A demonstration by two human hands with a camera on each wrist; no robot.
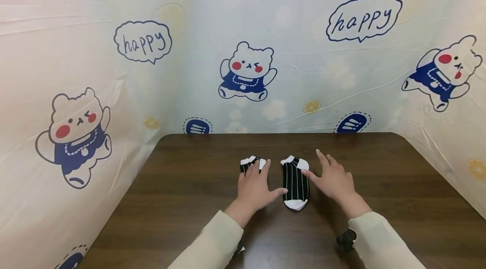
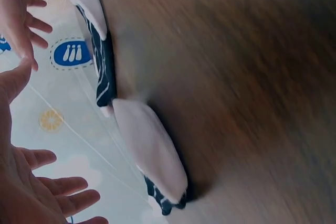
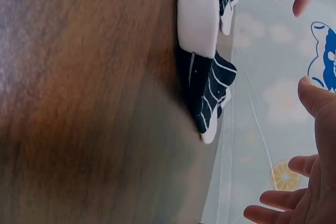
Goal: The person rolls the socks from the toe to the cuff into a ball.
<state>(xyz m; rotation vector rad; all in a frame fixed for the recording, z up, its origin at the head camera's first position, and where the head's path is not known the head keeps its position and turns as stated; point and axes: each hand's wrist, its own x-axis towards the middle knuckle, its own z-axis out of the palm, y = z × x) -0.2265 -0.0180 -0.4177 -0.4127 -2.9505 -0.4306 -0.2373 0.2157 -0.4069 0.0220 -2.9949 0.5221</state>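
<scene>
Socks, two of them, black with thin pale stripes and white ends, lie side by side on the tabletop (image 1: pixel 171 201), between the two hands. Starting at the left, a broad stretch of bare wood runs out to the slanting side edge, beside the printed sheet (image 1: pixel 133 91), so sideways room is ample there. Next comes the left hand (image 1: pixel 255 188), its fingers spread wide and holding nothing; it hovers above the left sock (image 1: pixel 244 167) and hides most of it in the head view. The left wrist view shows that sock's white toe (image 2: pixel 149 145), rounded and slightly puffed, which looks like an easy place to pinch. A narrow strip of wood parts the two socks in the head view. The right sock (image 1: pixel 296 182) lies lengthwise, toe toward the person, cuff toward the back edge. Both should be light, soft and limp, with nothing to break and little slip; a pinch at cuff or toe should serve, though the middle may sag or fold. Further right, the right hand (image 1: pixel 336 180) hangs just beside the right sock, fingers apart and without a load. Beyond it, more bare wood reaches the right edge; behind the socks, a shallower strip ends at the sheet.
</scene>
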